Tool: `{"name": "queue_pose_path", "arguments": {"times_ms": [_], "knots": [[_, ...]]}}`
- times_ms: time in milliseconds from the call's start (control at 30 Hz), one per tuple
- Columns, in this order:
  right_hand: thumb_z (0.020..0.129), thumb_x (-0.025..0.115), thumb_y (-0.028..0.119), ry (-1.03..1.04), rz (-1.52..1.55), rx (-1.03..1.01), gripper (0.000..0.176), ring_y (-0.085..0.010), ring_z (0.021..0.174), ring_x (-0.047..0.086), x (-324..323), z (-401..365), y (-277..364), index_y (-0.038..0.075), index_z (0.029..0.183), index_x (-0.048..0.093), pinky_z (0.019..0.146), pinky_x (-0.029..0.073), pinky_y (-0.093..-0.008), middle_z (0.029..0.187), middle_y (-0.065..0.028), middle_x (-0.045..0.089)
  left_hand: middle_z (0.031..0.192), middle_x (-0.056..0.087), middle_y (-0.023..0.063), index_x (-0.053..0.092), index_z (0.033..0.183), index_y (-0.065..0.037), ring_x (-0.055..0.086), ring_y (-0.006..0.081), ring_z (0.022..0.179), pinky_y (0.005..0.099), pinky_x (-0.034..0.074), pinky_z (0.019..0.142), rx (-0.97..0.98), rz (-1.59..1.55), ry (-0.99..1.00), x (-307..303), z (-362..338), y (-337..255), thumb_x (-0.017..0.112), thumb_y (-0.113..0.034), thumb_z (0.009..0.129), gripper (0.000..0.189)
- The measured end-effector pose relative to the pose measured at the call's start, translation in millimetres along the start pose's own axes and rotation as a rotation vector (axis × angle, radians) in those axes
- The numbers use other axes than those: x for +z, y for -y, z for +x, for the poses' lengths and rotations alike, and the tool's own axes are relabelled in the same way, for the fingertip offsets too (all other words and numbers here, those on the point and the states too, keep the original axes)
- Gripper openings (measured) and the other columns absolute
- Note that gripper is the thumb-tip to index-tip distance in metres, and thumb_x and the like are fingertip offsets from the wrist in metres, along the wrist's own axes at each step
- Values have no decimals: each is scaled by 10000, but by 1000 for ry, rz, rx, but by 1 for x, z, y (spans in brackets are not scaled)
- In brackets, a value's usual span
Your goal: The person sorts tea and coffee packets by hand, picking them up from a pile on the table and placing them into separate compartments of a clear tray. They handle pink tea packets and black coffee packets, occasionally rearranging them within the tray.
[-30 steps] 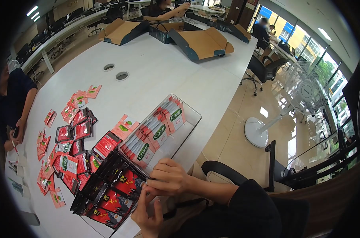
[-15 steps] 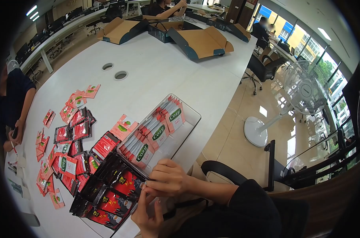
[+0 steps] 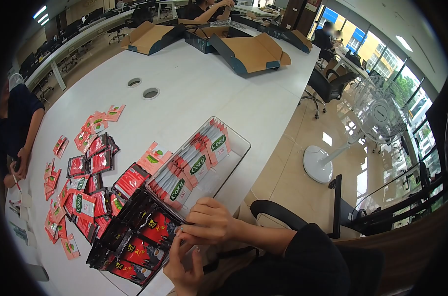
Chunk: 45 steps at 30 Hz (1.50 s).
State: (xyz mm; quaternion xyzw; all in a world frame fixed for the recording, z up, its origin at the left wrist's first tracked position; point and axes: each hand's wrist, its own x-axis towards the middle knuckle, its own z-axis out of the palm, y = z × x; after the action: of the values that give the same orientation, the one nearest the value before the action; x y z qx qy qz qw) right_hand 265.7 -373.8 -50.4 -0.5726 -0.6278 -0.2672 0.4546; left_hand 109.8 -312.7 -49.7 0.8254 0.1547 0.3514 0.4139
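My right hand [image 3: 209,222] is curled closed beside the near corner of a clear plastic box, its fingertips meeting those of my left hand. What lies between them, if anything, is too small to make out. My left hand [image 3: 183,269] is below, its index finger raised to the right hand and its thumb apart. The clear box [image 3: 229,182] holds rows of pink and white Cozy sachets [image 3: 198,167] at its far end. Black and red sachets [image 3: 140,251] stand in rows at the near end, just left of my hands.
Loose Cozy sachets [image 3: 83,204] and red-black sachets [image 3: 100,160] lie scattered left of the box. Open cardboard boxes [image 3: 251,49] stand at the table's far end. Another person [image 3: 21,123] is at the left edge. A white fan [image 3: 380,111] and chairs stand at right.
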Motion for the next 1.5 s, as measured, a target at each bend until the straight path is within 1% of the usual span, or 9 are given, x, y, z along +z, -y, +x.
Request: {"name": "queue_pose_path", "arguments": {"times_ms": [800, 933, 1000, 1067, 1133, 1267, 1333, 1400, 1500], "knots": [[729, 744, 224, 44, 1, -4, 254, -207, 744, 569, -2, -5, -3, 61, 901, 654, 716, 453, -348, 832, -40, 557, 837, 703, 182, 440, 1320, 62, 702, 252, 843, 303, 504, 801, -29, -52, 95, -5, 4, -5, 615, -98, 843, 532], [740, 738, 257, 134, 12, 34, 255, -201, 703, 569, -7, -2, -1, 82, 919, 691, 676, 436, -339, 815, -25, 563, 947, 706, 162, 542, 1234, 29, 702, 264, 859, 296, 541, 747, 20, -237, -6, -21, -5, -3, 687, -39, 801, 461], [747, 730, 263, 154, -16, 32, 224, -207, 693, 561, -7, 5, 2, 89, 885, 702, 661, 422, -351, 806, -30, 557, 929, 713, 132, 612, 1132, 2, 703, 282, 834, 351, 555, 752, 163, 71, -294, -35, -31, 3, 606, 53, 784, 351], [762, 718, 255, 80, -63, 23, 180, -221, 719, 557, -3, 4, 4, 94, 842, 705, 660, 407, -364, 805, -46, 552, 966, 703, 126, 616, 1127, -14, 676, 329, 923, 424, 540, 814, 196, 355, -671, -46, -71, 20, 584, 40, 772, 361], [784, 696, 218, 47, -33, 44, 135, -237, 753, 552, 1, 2, 4, 85, 806, 692, 684, 401, -371, 823, -63, 555, 1061, 674, 138, 614, 1138, -28, 615, 369, 1051, 484, 501, 883, 161, 819, -826, -73, -92, 37, 595, -116, 817, 333], [799, 664, 157, 65, -4, 139, 112, -260, 795, 537, 0, -5, 5, 49, 771, 662, 723, 402, -373, 857, -92, 558, 1208, 615, 143, 650, 1157, -81, 567, 376, 1125, 450, 488, 909, 190, 902, -801, -63, -71, 35, 599, -411, 815, 478], [804, 650, 127, 4, 4, 157, 102, -269, 807, 530, 5, -9, 6, 31, 767, 651, 743, 404, -373, 879, -106, 565, 1241, 603, 120, 663, 1163, -112, 566, 369, 1134, 404, 493, 917, 132, 892, -836, -58, -68, 30, 645, -415, 762, 503], [817, 636, 102, -78, -99, 132, 100, -275, 830, 531, 9, -6, 9, 16, 765, 644, 769, 403, -377, 901, -113, 574, 1223, 595, 186, 672, 1142, -91, 560, 403, 1136, 447, 479, 941, 131, 857, -853, -56, -69, 38, 622, -457, 772, 523], [834, 615, 66, -218, -33, 207, 90, -272, 861, 540, 12, -9, 19, 5, 772, 637, 803, 397, -384, 936, -112, 598, 1256, 578, 169, 662, 1157, -95, 585, 343, 1125, 395, 497, 924, 137, 827, -833, -58, -71, 32, 679, -326, 699, 514]]}}
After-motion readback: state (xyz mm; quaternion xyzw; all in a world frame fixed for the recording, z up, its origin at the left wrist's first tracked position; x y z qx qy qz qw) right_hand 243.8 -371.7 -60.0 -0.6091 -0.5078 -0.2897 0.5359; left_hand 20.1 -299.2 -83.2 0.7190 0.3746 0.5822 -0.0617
